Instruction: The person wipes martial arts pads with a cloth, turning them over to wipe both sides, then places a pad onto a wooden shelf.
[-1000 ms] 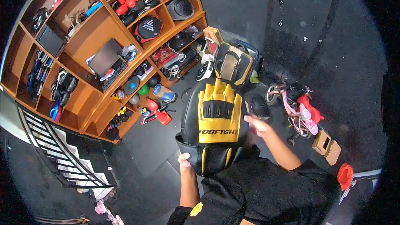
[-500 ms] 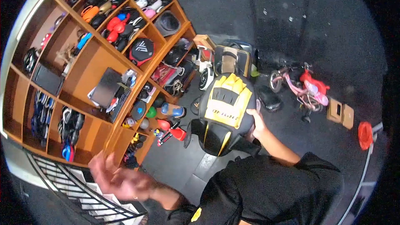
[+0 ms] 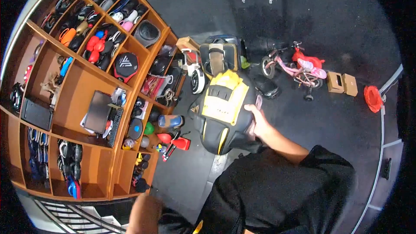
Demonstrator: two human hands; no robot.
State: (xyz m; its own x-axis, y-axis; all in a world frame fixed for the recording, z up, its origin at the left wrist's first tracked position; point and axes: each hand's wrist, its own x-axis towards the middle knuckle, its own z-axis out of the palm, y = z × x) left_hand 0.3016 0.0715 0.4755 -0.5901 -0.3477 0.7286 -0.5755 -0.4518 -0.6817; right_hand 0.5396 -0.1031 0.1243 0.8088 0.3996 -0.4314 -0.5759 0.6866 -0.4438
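A black focus mitt (image 3: 225, 104) with a yellow glove-shaped back hangs in front of my body, above the floor. My right hand (image 3: 257, 120) grips its right edge, thumb on the near face and the other fingers hidden behind it. My left arm reaches down at the lower left, near the bottom of the shelf; only a blurred forearm or wrist shows, and the fingers cannot be made out. Nothing of my left hand is seen touching the mitt.
A wooden shelf (image 3: 122, 95) with gloves, pads and a monitor (image 3: 99, 112) fills the left. Beyond the mitt stands a brown and black bag (image 3: 217, 58). To the right are a pink bicycle (image 3: 294, 71), cardboard boxes (image 3: 336, 82) and a red bag (image 3: 372, 99).
My left hand let go of the mitt, swung left, and its arm is now lower with the hand out of clear sight. My right hand kept its hold. The view has turned.
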